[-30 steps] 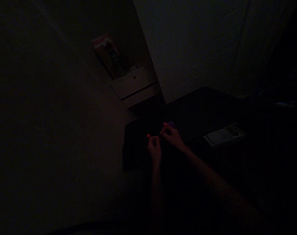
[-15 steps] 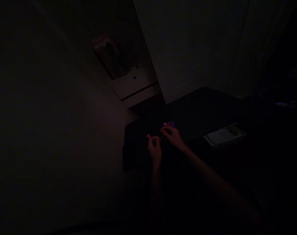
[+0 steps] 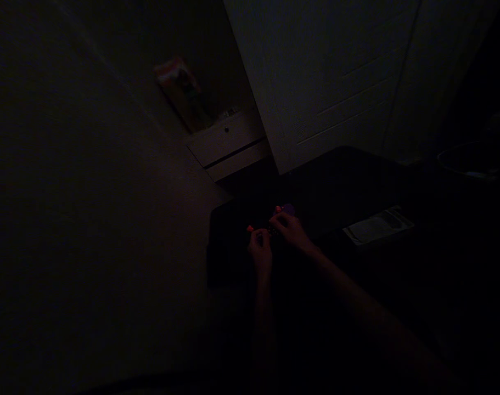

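Two hands, left [image 3: 261,249] and right [image 3: 290,229], show in my feed over the dark table [image 3: 336,186], each curled, thumb close to fingertips. Between them, over the table, is a small speckled thing [image 3: 273,231]; I cannot tell whether either hand grips it. Also over the table, an orange piece [image 3: 250,228] shows just past the left hand, a red piece [image 3: 278,209] and purple item [image 3: 289,209] past the right. Beside the table's near edge lies a pale flat packet [image 3: 379,226].
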`<state>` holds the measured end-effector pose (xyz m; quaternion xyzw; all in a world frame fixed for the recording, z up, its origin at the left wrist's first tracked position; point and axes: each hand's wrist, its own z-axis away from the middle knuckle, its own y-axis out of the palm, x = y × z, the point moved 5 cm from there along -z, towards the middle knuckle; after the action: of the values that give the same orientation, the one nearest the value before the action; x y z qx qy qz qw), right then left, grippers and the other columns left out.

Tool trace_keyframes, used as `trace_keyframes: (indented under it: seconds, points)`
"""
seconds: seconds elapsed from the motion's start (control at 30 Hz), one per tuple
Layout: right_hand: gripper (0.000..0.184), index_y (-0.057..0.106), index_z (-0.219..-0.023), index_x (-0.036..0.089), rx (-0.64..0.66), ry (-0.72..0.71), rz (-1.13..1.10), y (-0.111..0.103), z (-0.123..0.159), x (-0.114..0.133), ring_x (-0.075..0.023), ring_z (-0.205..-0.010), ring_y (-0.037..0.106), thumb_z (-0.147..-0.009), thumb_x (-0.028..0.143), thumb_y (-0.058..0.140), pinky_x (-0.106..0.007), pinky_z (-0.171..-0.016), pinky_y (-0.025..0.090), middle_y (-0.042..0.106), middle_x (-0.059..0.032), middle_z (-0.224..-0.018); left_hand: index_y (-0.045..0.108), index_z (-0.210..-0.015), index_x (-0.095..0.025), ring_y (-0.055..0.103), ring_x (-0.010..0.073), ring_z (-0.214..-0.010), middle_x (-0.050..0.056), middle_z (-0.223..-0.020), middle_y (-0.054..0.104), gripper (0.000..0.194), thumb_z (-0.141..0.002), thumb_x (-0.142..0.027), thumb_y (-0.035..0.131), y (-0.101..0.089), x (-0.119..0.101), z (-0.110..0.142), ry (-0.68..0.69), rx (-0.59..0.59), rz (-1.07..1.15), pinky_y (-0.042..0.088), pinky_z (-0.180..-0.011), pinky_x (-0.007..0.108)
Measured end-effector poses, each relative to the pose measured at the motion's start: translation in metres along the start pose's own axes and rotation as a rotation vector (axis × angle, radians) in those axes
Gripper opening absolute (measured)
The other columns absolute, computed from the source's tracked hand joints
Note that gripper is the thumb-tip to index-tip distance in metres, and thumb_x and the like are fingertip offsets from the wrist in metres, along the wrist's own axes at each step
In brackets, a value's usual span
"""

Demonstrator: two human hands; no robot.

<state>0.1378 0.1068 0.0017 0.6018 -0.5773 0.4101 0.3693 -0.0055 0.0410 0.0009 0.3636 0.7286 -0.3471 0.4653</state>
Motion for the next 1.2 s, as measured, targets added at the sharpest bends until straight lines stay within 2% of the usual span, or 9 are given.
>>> trace_keyframes:
  seconds: [0.13, 0.37, 0.6, 0.77, 0.9, 1.07, 1.2]
  points:
    - [0.028, 0.067, -0.088, 0.023, 0.008, -0.001, 0.013, 0.0003, -0.0013, -0.0003, -0.0235, -0.085, 0.067, -0.094, 0.049, 0.063, -0.039, -0.088, 0.053, 0.073, -0.0057, -0.089, 0.069, -0.095, -0.018, 0.07, 0.0181, -0.079, 0.006, -0.086, 0.074, 0.028, -0.093, -0.045, 0.065, 0.0002, 0.0003, -0.0009, 0.008, 0.002, 0.0, 0.054, -0.076, 0.03]
    - [0.032, 0.059, -0.09, 0.024, 0.01, -0.042, 0.024, -0.0016, -0.0005, 0.0062, -0.0213, -0.081, 0.063, -0.1, 0.053, 0.053, -0.035, -0.081, 0.052, 0.068, -0.0045, -0.088, 0.069, -0.094, -0.018, 0.071, 0.0185, -0.08, 0.006, -0.085, 0.074, 0.028, -0.093, -0.045, 0.064, -0.0001, 0.003, -0.0002, -0.006, 0.003, -0.012, 0.054, -0.077, 0.03]
    - [0.036, 0.057, -0.088, 0.024, 0.008, 0.004, 0.029, -0.0022, -0.0015, 0.0025, -0.0218, -0.077, 0.062, -0.102, 0.055, 0.045, -0.035, -0.076, 0.052, 0.064, -0.0035, -0.082, 0.069, -0.092, -0.018, 0.069, 0.0186, -0.079, 0.006, -0.084, 0.072, 0.032, -0.091, -0.05, 0.066, 0.0004, 0.0006, -0.0001, -0.017, 0.005, -0.007, 0.053, -0.077, 0.03]
    - [0.034, 0.057, -0.081, 0.024, 0.045, 0.009, 0.037, 0.0007, -0.0019, -0.0019, -0.0205, -0.072, 0.062, -0.1, 0.051, 0.048, -0.033, -0.07, 0.05, 0.066, -0.0029, -0.079, 0.069, -0.092, -0.019, 0.069, 0.0185, -0.078, 0.006, -0.084, 0.073, 0.031, -0.092, -0.05, 0.065, 0.0001, -0.0005, -0.0005, -0.002, -0.002, -0.024, 0.052, -0.076, 0.03]
    - [0.023, 0.059, -0.08, 0.023, 0.025, 0.01, 0.045, 0.0005, -0.0013, -0.0027, -0.0211, -0.073, 0.063, -0.094, 0.043, 0.057, -0.034, -0.071, 0.051, 0.068, -0.0031, -0.078, 0.07, -0.093, -0.018, 0.07, 0.0187, -0.078, 0.006, -0.084, 0.074, 0.03, -0.093, -0.048, 0.065, -0.0002, 0.0007, 0.0004, -0.002, 0.01, -0.026, 0.053, -0.076, 0.03]
    - [0.015, 0.063, -0.081, 0.023, 0.007, -0.022, 0.018, 0.0005, -0.0016, -0.0026, -0.0205, -0.075, 0.065, -0.087, 0.036, 0.063, -0.036, -0.078, 0.055, 0.07, -0.0026, -0.08, 0.07, -0.092, -0.019, 0.07, 0.0184, -0.079, 0.006, -0.084, 0.074, 0.028, -0.092, -0.047, 0.065, 0.0002, 0.0023, 0.0, 0.0, 0.008, -0.024, 0.053, -0.075, 0.03]
    - [0.013, 0.069, -0.088, 0.022, 0.046, -0.042, -0.028, 0.0024, -0.0011, 0.0001, -0.0204, -0.078, 0.067, -0.085, 0.033, 0.066, -0.037, -0.079, 0.057, 0.074, -0.0037, -0.086, 0.069, -0.093, -0.019, 0.069, 0.0178, -0.08, 0.006, -0.087, 0.073, 0.026, -0.09, -0.045, 0.068, 0.0004, 0.0012, -0.0004, 0.017, 0.006, -0.015, 0.052, -0.076, 0.029]
